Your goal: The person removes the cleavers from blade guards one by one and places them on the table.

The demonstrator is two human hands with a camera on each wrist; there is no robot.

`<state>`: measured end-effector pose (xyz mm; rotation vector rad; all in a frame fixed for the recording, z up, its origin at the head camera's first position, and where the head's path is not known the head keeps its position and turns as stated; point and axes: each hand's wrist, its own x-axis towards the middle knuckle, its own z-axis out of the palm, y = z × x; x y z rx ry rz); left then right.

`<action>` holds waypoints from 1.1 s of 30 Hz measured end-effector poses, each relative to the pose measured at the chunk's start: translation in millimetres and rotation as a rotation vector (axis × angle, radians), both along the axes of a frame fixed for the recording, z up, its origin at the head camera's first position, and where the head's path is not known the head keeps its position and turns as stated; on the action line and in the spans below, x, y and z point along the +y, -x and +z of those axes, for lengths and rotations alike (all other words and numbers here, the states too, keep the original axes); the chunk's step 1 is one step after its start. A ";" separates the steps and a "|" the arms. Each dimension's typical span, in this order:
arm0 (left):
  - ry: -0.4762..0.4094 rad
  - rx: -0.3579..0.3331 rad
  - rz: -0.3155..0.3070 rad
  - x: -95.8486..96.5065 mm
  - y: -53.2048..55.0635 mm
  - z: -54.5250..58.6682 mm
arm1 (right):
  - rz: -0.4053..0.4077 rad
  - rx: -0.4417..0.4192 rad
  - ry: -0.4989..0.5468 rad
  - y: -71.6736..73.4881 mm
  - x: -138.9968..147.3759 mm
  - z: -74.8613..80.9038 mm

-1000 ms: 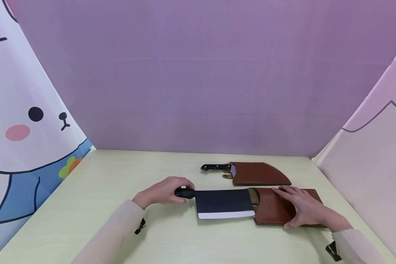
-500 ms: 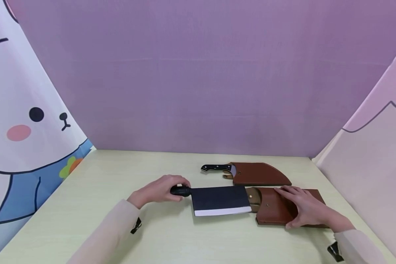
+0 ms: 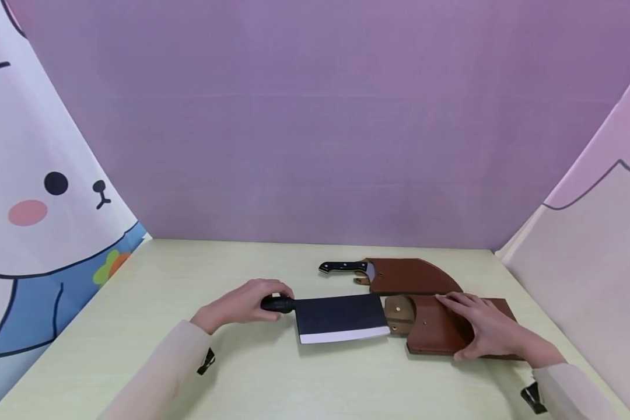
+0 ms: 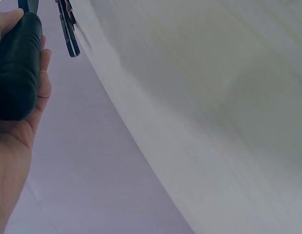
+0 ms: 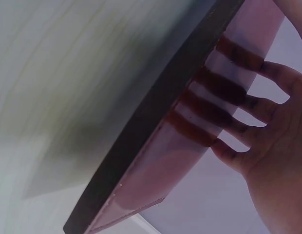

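Observation:
My left hand grips the black handle of a cleaver, its broad dark blade ending in a bright edge and pointing right. The left wrist view shows the black handle with the fingers around it. The blade's tip end overlaps the tan strap flap at the mouth of a brown leather sheath. My right hand lies spread over this sheath, thumb toward the near edge. In the right wrist view several fingertips touch the glossy face of the sheath.
Behind, a second knife with a black riveted handle sits in another brown sheath. The pale table meets a purple backdrop, with printed cloth walls at the sides.
My left hand has drawn the cleaver leftward, away from the sheath mouth, and more of the tan flap shows. My right hand and its sheath have stayed nearly still.

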<state>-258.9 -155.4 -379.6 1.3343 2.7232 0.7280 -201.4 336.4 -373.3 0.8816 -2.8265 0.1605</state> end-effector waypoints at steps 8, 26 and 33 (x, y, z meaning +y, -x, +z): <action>-0.007 0.017 0.019 -13.8 -1.9 -0.6 | -0.003 -0.006 0.011 0.0 -4.1 -0.7; -0.005 0.005 0.057 -52.4 -11.3 -8.7 | 0.026 -0.021 0.006 2.0 -19.3 -7.6; -0.007 0.033 0.045 -67.1 -9.8 -12.9 | 0.033 -0.034 0.003 3.5 -26.2 -9.4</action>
